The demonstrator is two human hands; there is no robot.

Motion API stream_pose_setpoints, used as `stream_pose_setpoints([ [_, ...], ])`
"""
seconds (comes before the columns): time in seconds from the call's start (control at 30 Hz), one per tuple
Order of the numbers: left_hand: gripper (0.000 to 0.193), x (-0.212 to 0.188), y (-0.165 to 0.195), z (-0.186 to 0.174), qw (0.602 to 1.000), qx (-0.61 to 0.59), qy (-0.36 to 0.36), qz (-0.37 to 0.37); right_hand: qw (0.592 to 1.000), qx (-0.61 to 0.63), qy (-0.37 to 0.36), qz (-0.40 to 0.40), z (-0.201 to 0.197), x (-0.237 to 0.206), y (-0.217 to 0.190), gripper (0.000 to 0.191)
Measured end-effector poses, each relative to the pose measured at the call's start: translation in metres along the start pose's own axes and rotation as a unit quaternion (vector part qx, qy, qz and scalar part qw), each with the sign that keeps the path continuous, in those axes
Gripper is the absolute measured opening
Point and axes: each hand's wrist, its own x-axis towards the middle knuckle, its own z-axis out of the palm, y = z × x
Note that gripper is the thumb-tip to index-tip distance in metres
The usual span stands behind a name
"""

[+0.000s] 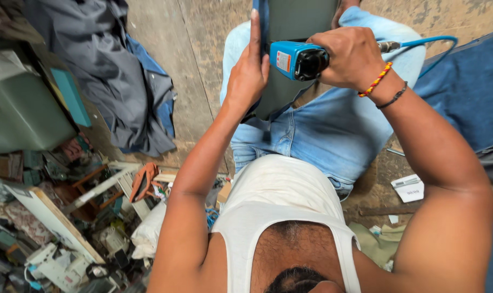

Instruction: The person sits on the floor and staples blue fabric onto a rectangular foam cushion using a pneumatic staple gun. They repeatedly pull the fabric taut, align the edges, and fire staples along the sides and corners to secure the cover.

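Observation:
I look straight down at my lap, in light blue jeans. My left hand (250, 68) presses flat against the edge of a dark grey-green flat panel (298, 21) that stands on my thighs, fingers stretched upward. My right hand (350, 54) grips a blue power tool (297, 59) with a black end, held against the panel's face. A blue cable (428, 40) runs from the tool off to the right. A beaded band and a dark cord are on my right wrist.
A pile of grey and blue cloth (116, 70) lies on the concrete floor at upper left. A green box (24, 111) and a heap of scrap parts (67, 217) fill the left. Blue fabric (468, 87) and a white paper slip (409, 187) lie at right.

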Motion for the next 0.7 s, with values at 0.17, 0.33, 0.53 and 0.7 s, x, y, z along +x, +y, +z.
stream_pose_setpoints([
  [0.17,0.095,0.008,0.001,-0.001,0.995,-0.041,0.039,0.080,0.998,0.016,0.063,0.002,-0.013,-0.009,0.013,0.021],
  [0.33,0.103,0.021,-0.005,-0.009,0.985,-0.090,0.007,0.150,0.996,0.061,0.070,0.003,-0.022,-0.015,0.022,0.020],
  [0.53,0.100,0.022,0.001,-0.018,0.990,-0.018,-0.025,0.139,0.996,0.058,0.069,-0.014,-0.018,0.002,0.026,0.022],
  [0.7,0.102,0.019,0.009,-0.025,0.986,0.108,-0.004,0.130,0.996,0.072,0.051,-0.020,-0.010,0.012,0.028,0.025],
])
